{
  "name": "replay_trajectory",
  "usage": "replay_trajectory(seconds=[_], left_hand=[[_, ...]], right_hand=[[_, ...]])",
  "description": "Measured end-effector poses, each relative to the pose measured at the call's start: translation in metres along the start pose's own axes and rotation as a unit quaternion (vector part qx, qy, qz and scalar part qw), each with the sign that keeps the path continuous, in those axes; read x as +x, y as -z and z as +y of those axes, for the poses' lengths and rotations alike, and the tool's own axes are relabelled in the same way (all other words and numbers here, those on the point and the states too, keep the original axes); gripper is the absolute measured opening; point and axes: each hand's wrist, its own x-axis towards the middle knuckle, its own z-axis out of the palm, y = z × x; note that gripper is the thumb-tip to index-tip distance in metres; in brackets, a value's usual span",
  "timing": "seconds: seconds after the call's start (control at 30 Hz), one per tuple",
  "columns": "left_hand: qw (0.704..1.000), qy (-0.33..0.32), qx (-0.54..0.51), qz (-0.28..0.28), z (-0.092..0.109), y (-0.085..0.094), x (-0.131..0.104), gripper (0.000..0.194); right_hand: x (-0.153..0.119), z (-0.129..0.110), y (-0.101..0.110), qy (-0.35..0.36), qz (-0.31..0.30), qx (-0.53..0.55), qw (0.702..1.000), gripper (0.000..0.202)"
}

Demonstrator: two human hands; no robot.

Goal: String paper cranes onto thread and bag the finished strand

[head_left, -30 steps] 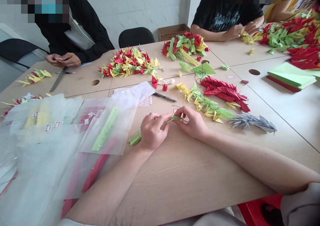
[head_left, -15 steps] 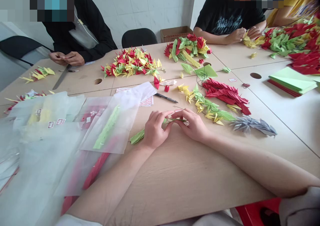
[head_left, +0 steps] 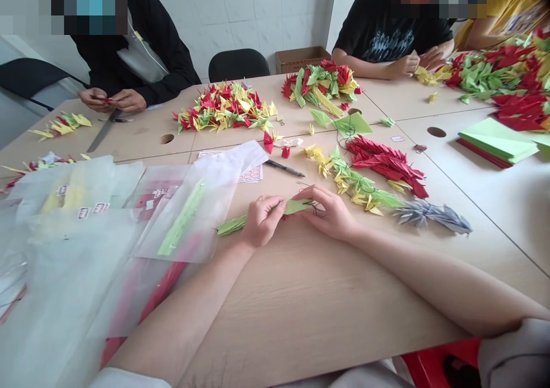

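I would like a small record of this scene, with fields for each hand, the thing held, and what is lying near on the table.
left hand: left hand, fingers closed on the green folded-paper string
right hand: right hand, fingers pinching the same string at its other end
held thing: green folded-paper string, lying low over the wooden table
left of hands: clear plastic bags
beyond hands: black pen; string of yellow and green paper cranes; red paper crane string; grey paper crane string
others: people seated across the table, folding paper
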Motion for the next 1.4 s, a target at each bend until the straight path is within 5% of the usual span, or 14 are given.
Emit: replay_trajectory(seconds=[0.27,0.47,0.7,0.93,1.2,1.4], left_hand=[[0.998,-0.002,-0.049,-0.027,0.002,-0.001,-0.002,0.021],[0.993,-0.118,-0.003,0.032,-0.001,-0.007,0.0,0.02],[0.999,0.012,-0.045,-0.015,-0.003,-0.007,-0.002,0.025],[0.977,0.101,-0.189,-0.001,-0.006,-0.01,-0.002,0.026],[0.986,0.081,-0.141,-0.037,-0.004,-0.006,-0.001,0.032],[0.998,0.037,0.001,0.049,-0.003,-0.002,-0.003,0.025]], right_hand=[[0.0,-0.003,0.001,-0.013,0.016,0.026,0.999,0.009],[0.0,-0.004,0.001,-0.038,0.024,0.049,0.998,0.004],[-0.002,-0.004,-0.002,-0.146,0.003,0.151,0.978,0.013],[0.002,0.003,-0.002,-0.215,-0.002,0.214,0.953,0.023],[0.006,0.001,0.001,-0.235,-0.002,0.202,0.951,0.03],[0.006,0.001,0.002,-0.28,0.019,0.219,0.935,0.036]])
